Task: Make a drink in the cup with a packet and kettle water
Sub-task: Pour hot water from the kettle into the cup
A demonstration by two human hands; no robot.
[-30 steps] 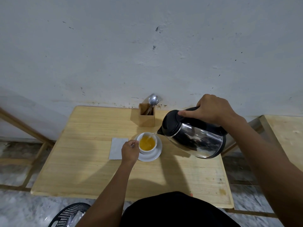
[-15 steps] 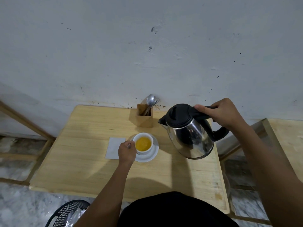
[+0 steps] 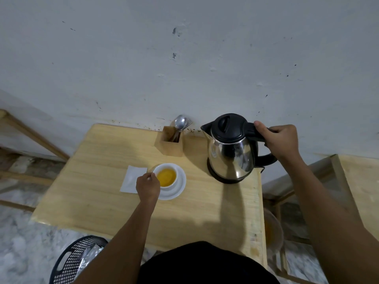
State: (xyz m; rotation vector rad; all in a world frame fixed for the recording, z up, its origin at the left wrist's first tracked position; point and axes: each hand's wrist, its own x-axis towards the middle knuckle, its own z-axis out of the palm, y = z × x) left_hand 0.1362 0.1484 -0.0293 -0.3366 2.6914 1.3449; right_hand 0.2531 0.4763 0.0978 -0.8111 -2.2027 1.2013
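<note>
A white cup (image 3: 171, 184) holding orange liquid stands on a white saucer (image 3: 178, 191) near the middle of the wooden table (image 3: 98, 193). My left hand (image 3: 148, 186) is closed on the cup's left side, at its handle. A steel kettle (image 3: 231, 154) with a black lid stands upright on its black base at the table's back right. My right hand (image 3: 281, 140) grips the kettle's black handle. A white napkin (image 3: 131, 179) lies flat just left of the cup. No packet can be made out on the table.
A wooden holder (image 3: 172, 143) with spoons and a fork stands at the back by the wall. A black perforated basket (image 3: 73, 261) sits on the floor at the lower left. A second wooden surface (image 3: 361, 187) lies to the right, with a bowl (image 3: 273, 232) below the table edge.
The kettle was tilted, pouring into the cup; it has since swung back to the right, turned upright and come down onto its base. My left hand stayed on the cup.
</note>
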